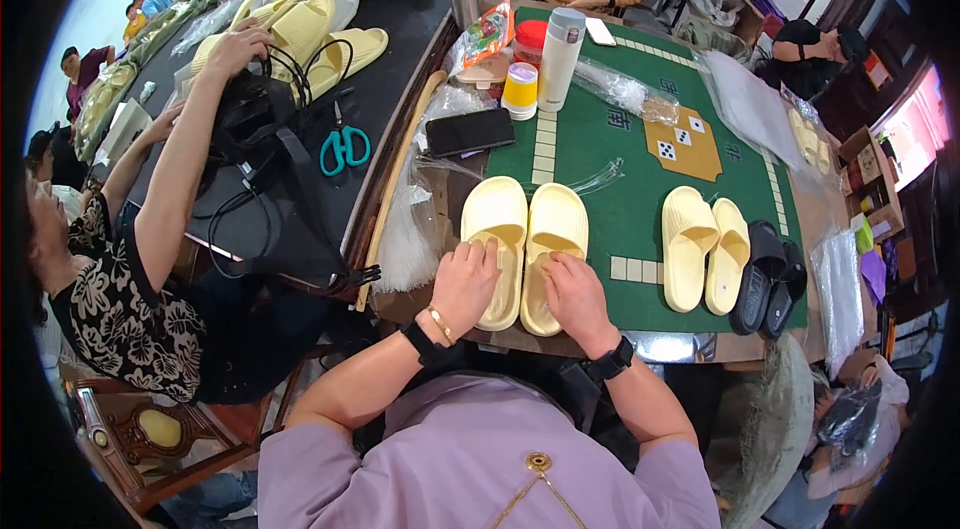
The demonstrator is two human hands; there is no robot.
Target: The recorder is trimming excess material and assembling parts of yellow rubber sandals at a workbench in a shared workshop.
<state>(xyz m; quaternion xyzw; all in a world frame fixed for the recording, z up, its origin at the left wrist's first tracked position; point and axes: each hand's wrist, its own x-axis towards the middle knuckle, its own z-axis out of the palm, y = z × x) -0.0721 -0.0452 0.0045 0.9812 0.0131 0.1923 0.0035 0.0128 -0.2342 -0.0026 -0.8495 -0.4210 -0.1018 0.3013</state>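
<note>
Side by side at the table's near edge lie two pale yellow slide slippers, a left one (493, 209) and a right one (556, 214), toes pointing away from me. My left hand (466, 287) is closed, its curled fingers gripping the left slipper just behind the strap. In the same way my right hand (577, 297) has its bent fingers on the right slipper's inner part. My fingertips are partly hidden inside the slippers. To the right sit another pale yellow pair (704, 249) and a black pair of slides (768, 279).
On the green mat (640, 169), a phone (470, 132), paper cups (520, 89) and a white tumbler (562, 59) stand beyond the slippers. At left a co-worker's hand (240, 47) reaches over black cords near yellow slippers; teal-handled scissors (345, 147) lie close by.
</note>
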